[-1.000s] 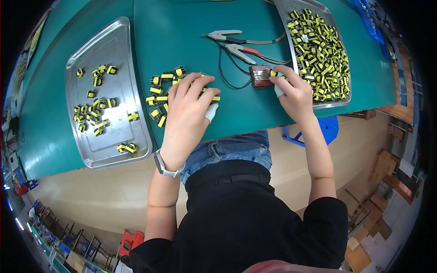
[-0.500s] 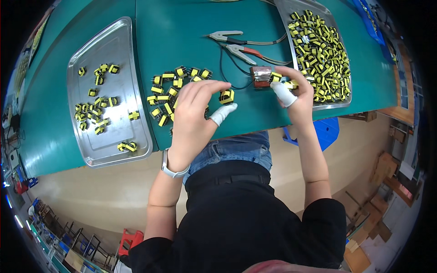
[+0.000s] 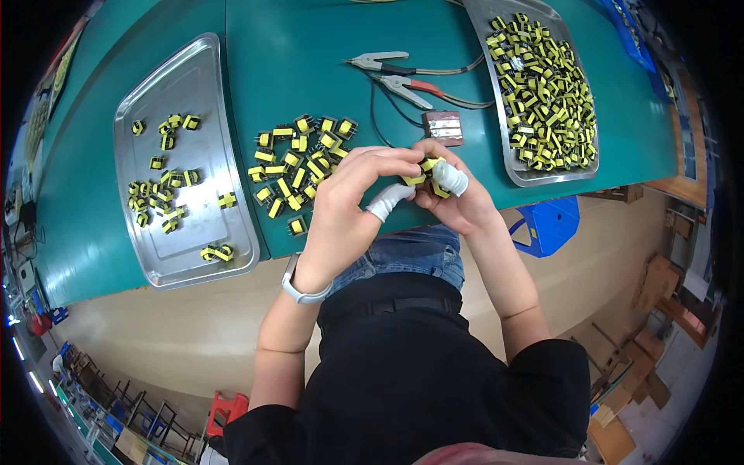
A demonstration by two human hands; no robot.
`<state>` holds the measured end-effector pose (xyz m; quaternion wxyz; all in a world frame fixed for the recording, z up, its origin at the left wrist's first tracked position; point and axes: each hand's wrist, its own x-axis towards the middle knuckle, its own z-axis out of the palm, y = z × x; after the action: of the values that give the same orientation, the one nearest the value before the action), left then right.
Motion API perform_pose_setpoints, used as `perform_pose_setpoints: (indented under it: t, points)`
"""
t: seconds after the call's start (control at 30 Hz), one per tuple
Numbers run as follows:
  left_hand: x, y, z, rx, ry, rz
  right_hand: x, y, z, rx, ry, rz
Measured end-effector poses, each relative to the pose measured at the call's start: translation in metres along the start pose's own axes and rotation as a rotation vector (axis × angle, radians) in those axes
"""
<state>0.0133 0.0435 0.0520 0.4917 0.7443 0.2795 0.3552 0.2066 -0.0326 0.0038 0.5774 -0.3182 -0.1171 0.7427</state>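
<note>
My two hands meet in front of me over the green table. Between the thumb and fingers of my left hand [image 3: 349, 194] is a small yellow-and-black transformer [image 3: 415, 180], partly covered by the fingers. My right hand [image 3: 465, 198] is closed around at least one more such transformer [image 3: 441, 191], under its thumb. The held pieces touch or nearly touch, and I cannot tell exactly how many there are. White coverings wrap both thumbs. Left of my left hand, a loose group of transformers [image 3: 298, 183] lies on the table.
At the left stands a metal tray [image 3: 198, 252] with scattered transformers; a fuller metal tray [image 3: 514, 172] is at the right. A red-brown block with metal strips [image 3: 444, 128] lies beyond my hands, near two clip leads [image 3: 403, 89]. A blue stool [image 3: 549, 225] stands below the table edge.
My right hand has moved left and nearer, away from the red-brown block, bringing its transformers to my left hand. My left hand has shifted slightly right, its transformer still between the fingers.
</note>
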Motion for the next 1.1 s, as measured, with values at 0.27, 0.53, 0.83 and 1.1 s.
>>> perform_pose_setpoints:
  t: [0.27, 0.53, 0.83, 1.1]
  points:
    - [-0.002, 0.002, 0.004, 0.071, 0.092, -0.004, -0.003, -0.017, 0.022, -0.406, 0.088, -0.115]
    - [-0.007, -0.006, 0.005, 0.339, 0.113, 0.125, -0.007, -0.012, 0.044, -0.718, 0.213, -0.218]
    - [-0.013, -0.015, 0.012, 0.424, 0.131, 0.190, -0.004, -0.015, 0.040, -1.162, 0.238, -0.441]
    - [-0.017, -0.016, 0.022, 0.384, 0.158, 0.165, -0.008, -0.031, 0.033, -1.385, 0.176, -0.556]
